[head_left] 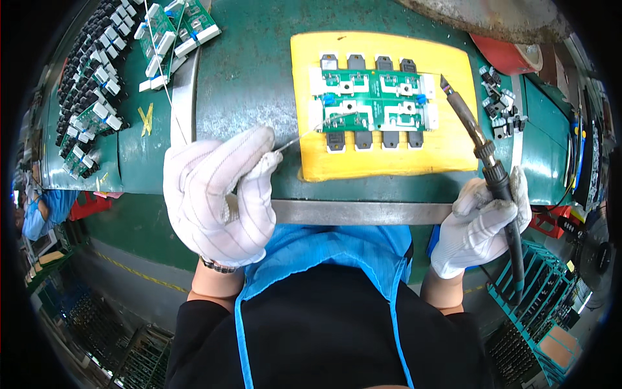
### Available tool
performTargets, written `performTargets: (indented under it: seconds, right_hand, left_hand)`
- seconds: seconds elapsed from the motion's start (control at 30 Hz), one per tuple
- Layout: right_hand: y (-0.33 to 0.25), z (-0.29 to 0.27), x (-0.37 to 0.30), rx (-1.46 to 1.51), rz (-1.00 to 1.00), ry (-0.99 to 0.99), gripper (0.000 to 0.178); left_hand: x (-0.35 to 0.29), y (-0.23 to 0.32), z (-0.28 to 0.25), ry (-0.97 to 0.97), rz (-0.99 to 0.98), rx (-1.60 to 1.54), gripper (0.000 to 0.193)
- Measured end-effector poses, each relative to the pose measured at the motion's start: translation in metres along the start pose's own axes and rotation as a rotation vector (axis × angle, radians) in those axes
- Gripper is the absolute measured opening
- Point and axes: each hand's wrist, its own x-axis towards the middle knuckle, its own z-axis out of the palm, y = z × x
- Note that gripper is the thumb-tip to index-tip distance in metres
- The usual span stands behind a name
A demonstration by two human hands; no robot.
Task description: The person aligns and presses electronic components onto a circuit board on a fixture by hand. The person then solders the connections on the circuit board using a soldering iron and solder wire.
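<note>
My left hand, in a white striped glove, pinches a thin solder wire. The wire's end reaches over the lower left part of a green circuit board. Black flat components stick out along the board's far and near edges, with white parts at its two sides. It lies on a yellow pad. My right hand, gloved too, is wrapped round the dark handle of a soldering iron. The iron points up and to the left, its tip just right of the board's upper right corner, apart from it.
More green boards lie at the far left, beside long rows of black and white parts. Loose black components sit right of the pad, near a red bowl. A metal strip edges the green bench.
</note>
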Motion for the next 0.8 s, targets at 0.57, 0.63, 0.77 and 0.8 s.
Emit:
performTargets:
  seconds: [0.57,0.63,0.77,0.8]
  right_hand:
    - [-0.008,-0.009,-0.008,-0.378,0.03,0.025,0.066]
    - [-0.005,-0.006,-0.008,-0.368,-0.023,-0.016,0.068]
    - [-0.012,-0.005,-0.008,-0.318,0.048,-0.115,0.066]
    - [-0.01,-0.005,-0.007,-0.32,0.054,-0.118,0.066]
  left_hand:
    - [0.001,0.005,0.0,-0.054,0.024,0.005,0.014]
    - [0.004,0.006,-0.002,-0.092,0.028,-0.037,0.014]
    - [0.006,0.006,0.003,-0.114,0.027,-0.047,0.013]
    - [0.005,0.006,0.004,-0.111,0.035,-0.025,0.014]
